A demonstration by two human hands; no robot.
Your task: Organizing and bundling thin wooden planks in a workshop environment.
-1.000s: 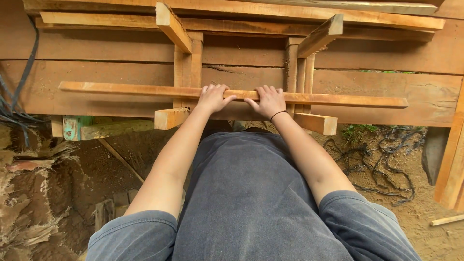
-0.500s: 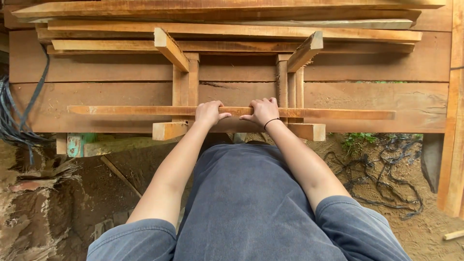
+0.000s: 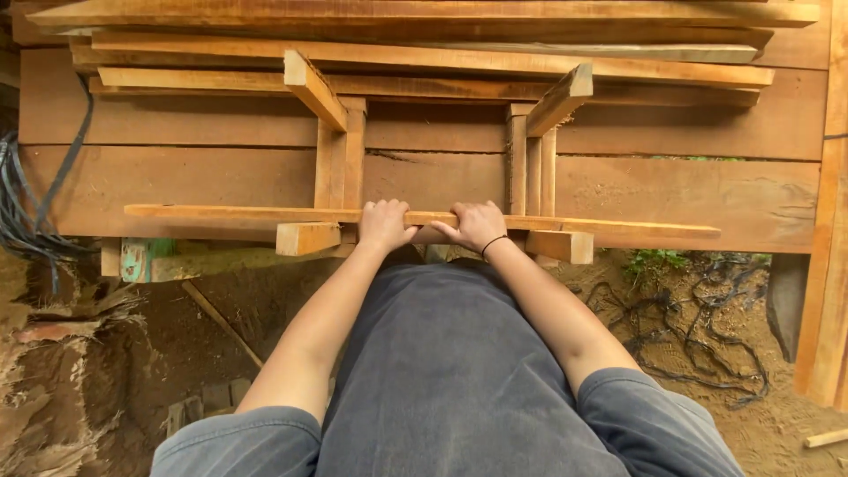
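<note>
Now your left hand (image 3: pixel 385 225) and right hand (image 3: pixel 477 227) both stay closed over the slat (image 3: pixel 221 213), side by side; since a second ago it sits lower against the planks (image 3: pixel 689 190), grip unchanged.

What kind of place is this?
Probably an outdoor woodworking spot. Rough planks are stacked up, bare dirt ground lies below, and both hands, left hand and right hand, grip a thin wooden slat.

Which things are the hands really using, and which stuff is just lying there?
In use:
left hand and right hand, both gripping the long thin wooden strip
wooden frame under the strip

Lying about:
stacked planks
black cables
tangled wires on the dirt
green block
</note>
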